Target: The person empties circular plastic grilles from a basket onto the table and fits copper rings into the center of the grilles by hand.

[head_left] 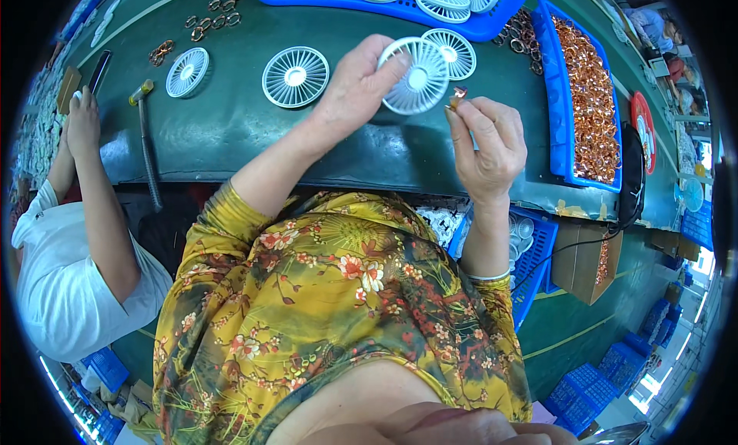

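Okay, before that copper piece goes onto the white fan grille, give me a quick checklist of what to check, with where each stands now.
1. White fan grille gripped by the left hand: ok, fingers on its rim.
2. Copper piece pinched in the right hand: ok.
3. Piece and grille apart, not yet joined: ok.
4. Grille's hub facing the piece: cannot tell.
5. Blue tray of copper pieces close by the right hand: ok.
6. Co-worker's hand away from the work: ok, far left.

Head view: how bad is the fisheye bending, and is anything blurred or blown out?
Head view: the green bench edge bows strongly, with black corners; the left hand, white fan grille and right hand are sharp; the lower right floor is glary; no motion blur.
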A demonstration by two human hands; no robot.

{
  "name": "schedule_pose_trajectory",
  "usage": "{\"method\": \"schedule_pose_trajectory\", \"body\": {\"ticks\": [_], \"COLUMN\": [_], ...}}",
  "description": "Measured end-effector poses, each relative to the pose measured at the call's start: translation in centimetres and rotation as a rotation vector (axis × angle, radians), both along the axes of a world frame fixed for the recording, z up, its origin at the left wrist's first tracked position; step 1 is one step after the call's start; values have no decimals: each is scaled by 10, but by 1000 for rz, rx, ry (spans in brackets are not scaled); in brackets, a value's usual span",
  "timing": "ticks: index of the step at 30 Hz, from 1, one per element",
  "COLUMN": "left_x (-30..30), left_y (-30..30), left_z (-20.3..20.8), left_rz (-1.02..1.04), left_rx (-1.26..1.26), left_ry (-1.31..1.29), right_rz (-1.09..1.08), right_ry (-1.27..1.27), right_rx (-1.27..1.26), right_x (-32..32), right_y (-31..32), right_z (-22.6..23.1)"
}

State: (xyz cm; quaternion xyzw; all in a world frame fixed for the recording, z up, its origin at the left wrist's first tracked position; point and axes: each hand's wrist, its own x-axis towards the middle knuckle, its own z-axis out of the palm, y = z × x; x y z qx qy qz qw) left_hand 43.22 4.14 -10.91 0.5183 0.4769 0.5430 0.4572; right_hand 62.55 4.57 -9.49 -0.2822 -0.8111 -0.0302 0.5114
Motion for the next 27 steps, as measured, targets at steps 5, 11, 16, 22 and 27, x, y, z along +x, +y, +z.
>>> {"method": "schedule_pose_trajectory", "body": {"ticks": [5,11,16,22,27], "left_x": [13,12,17,7,5], "left_y": [-26,-33,-34,-42,-41], "left_z": [14,7,13,31,20], "left_rz": [-41,-123,-85,-269,-273], "left_rx": [47,5,10,-111,-86], "left_ry": [-46,-40,-171,-371,-287], "right_rz": [50,-24,-164,-86,172], "right_ry": [-27,-200,-45,-143,-44], "right_rx": [-9,-208,-213,-62,-252], "right_x": [-14,-22,-28,-14,-8], "right_y": [-4,-12,-20,-18,-11], "right_z": [9,10,0,11,4]}}
